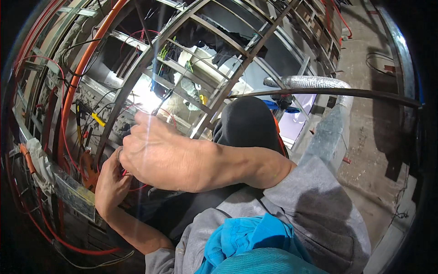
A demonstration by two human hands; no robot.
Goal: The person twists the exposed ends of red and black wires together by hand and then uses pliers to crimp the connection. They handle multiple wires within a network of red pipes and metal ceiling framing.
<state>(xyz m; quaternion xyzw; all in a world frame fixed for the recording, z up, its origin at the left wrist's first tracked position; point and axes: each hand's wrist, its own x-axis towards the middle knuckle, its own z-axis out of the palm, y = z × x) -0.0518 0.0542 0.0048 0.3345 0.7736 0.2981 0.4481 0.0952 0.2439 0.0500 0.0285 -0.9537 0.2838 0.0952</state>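
Observation:
My left hand [111, 185] is closed, its fingers pinched around what looks like a red wire [138, 188]. A short bit of red shows at its fingertips. My right hand [155, 153] reaches across from the right and sits against the left hand, its fingers curled in and closed. Its back hides its fingertips and whatever is in them. Beyond the right hand, a bright light glares. To the left of the hands hangs a yellow-handled tool [97, 119], and an orange slotted piece [88, 166] is just left of my left hand.
A metal lattice frame [196, 20] spreads below and ahead. An orange pipe [81, 68] and loose cables run along the left. Foil-covered flexible duct [315, 82] meets a grey metal duct [323, 134] on the right. A dark bar [365, 93] crosses near my bent knee [248, 121].

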